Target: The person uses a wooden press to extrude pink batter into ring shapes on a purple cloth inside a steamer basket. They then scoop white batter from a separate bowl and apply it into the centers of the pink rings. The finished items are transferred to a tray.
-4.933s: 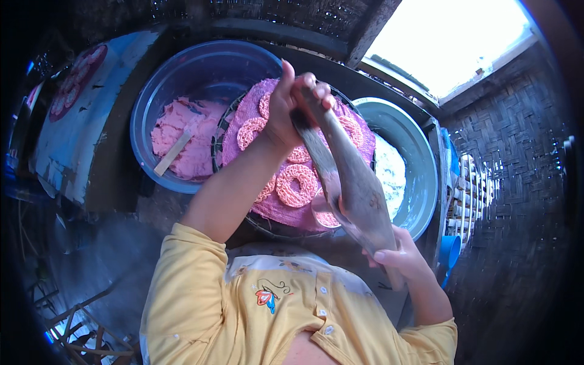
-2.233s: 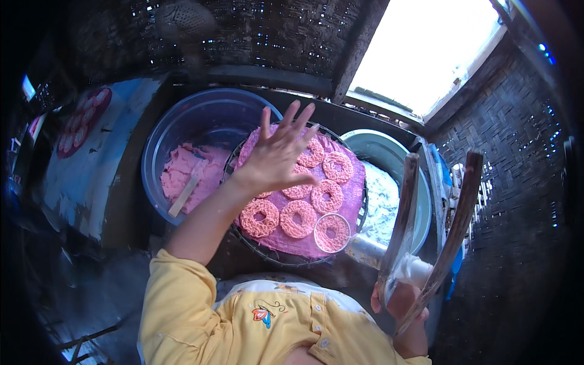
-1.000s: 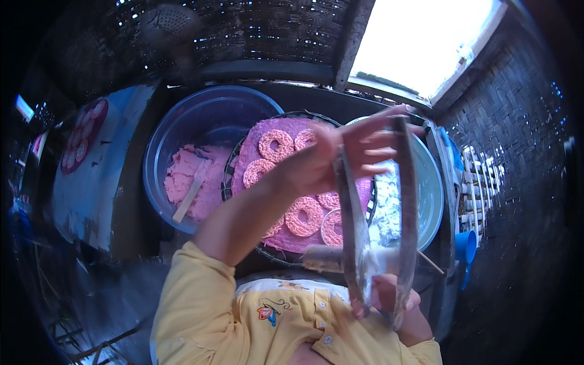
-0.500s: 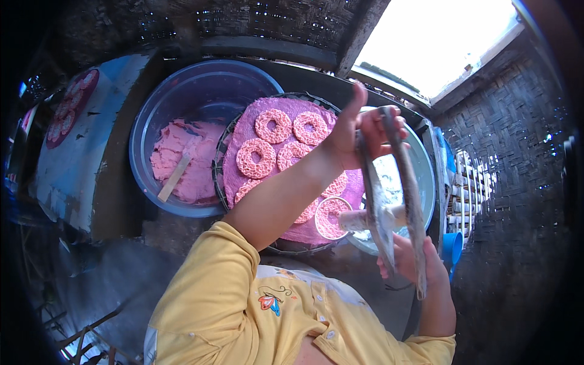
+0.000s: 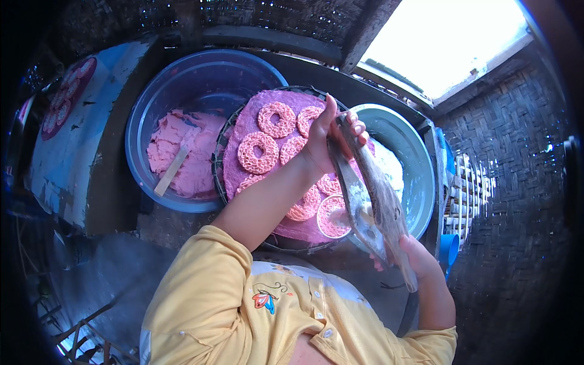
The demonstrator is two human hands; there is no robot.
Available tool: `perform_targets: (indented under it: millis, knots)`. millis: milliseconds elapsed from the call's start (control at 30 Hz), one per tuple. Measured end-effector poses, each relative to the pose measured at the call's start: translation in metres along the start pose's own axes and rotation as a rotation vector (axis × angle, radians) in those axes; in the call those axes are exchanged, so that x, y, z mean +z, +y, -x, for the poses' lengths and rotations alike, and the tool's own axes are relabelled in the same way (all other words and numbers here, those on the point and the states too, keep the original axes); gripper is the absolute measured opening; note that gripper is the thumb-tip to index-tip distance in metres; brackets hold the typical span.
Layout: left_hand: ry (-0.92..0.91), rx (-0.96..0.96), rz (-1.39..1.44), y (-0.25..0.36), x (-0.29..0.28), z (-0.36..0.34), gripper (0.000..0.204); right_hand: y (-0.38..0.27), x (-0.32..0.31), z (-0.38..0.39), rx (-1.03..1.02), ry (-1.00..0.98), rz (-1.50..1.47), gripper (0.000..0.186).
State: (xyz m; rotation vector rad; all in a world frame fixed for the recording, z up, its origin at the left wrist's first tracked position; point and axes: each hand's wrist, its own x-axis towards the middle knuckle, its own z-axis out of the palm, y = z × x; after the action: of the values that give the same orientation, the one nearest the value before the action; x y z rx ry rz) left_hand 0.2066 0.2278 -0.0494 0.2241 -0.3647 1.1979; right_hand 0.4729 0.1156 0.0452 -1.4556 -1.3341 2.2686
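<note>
My left hand [image 5: 325, 137] is closed round the far ends of a wooden hand press [image 5: 383, 201] made of two long, worn bars. My right hand [image 5: 420, 255] grips the near ends of the same bars. Below the press, a thin pale ring [image 5: 321, 218] lies round a pink noodle-like coil. Several pink ring-shaped noodle cakes [image 5: 258, 152] sit on a purple sheet [image 5: 243, 118] over a round woven tray [image 5: 217, 164]. My left forearm hides part of the tray, and the bars partly cover a pale part between them.
Left of the tray stands a big blue basin [image 5: 137, 164] with pink dough [image 5: 204, 146] and a flat wooden stick [image 5: 172, 171]. A green basin [image 5: 420, 182] holding white powder [image 5: 389, 167] is at the right, near a blue cup [image 5: 449, 249]. A woven wall [image 5: 517, 201] rises at far right.
My left hand has shifted left with the far ends of the press, so the bars now slant more. My left fingers have wrapped closer round them. The right hand has moved only slightly.
</note>
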Motion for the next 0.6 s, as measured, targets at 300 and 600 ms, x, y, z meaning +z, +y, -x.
perform_targets:
  millis: [300,600]
  knots:
    - [-0.147,-0.022,-0.132,0.016,0.026,-0.017,0.057,-0.003,0.004,-0.008,-0.146,0.077,0.169,0.066]
    - [-0.216,0.067,-0.226,0.057,0.056,0.009,0.069,-0.018,0.024,-0.037,-0.100,-0.048,0.015,0.073]
